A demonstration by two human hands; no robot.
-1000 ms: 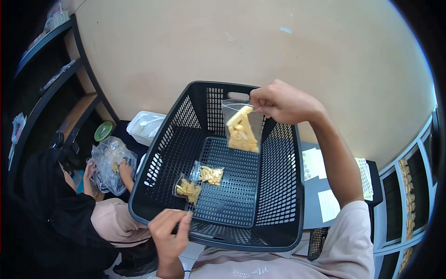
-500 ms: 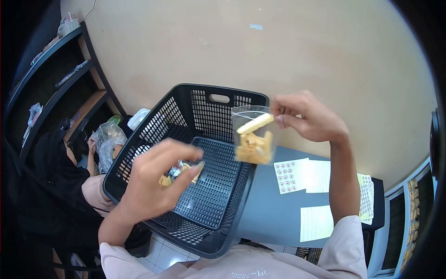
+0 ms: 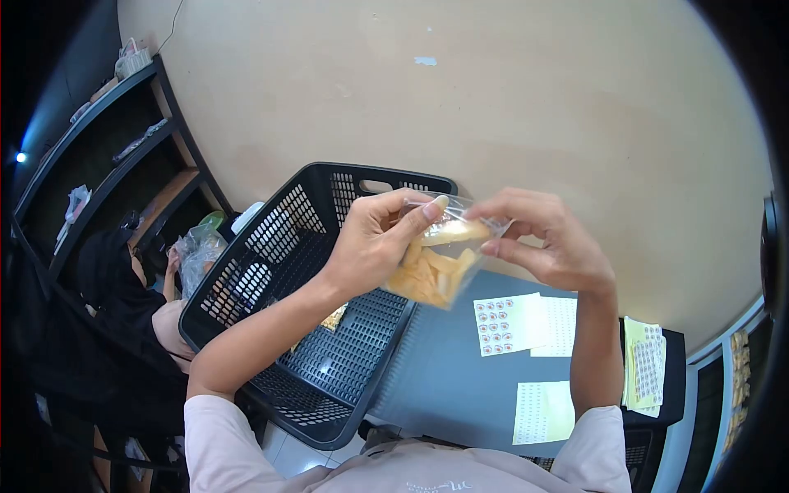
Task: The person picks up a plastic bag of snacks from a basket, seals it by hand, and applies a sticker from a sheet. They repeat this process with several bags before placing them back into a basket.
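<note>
In the head view, the left hand (image 3: pixel 368 246) pinches a clear bag of yellow pieces (image 3: pixel 431 278) between the hands; whether the right hand (image 3: pixel 557 251) grips its edge, I cannot tell. Under the left forearm: a black basket (image 3: pixel 353 353). Below the right hand: a grey table (image 3: pixel 460 386), 3 printed sheets (image 3: pixel 504 324). Beyond the hands: a beige wall (image 3: pixel 534 99); far left of the left hand, dark shelves (image 3: pixel 185 131).

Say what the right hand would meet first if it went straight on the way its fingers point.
Most likely the clear plastic bag of yellow snack pieces, which the right hand seems to touch; the left hand, holding it, looks next, though depth is unclear.
</note>
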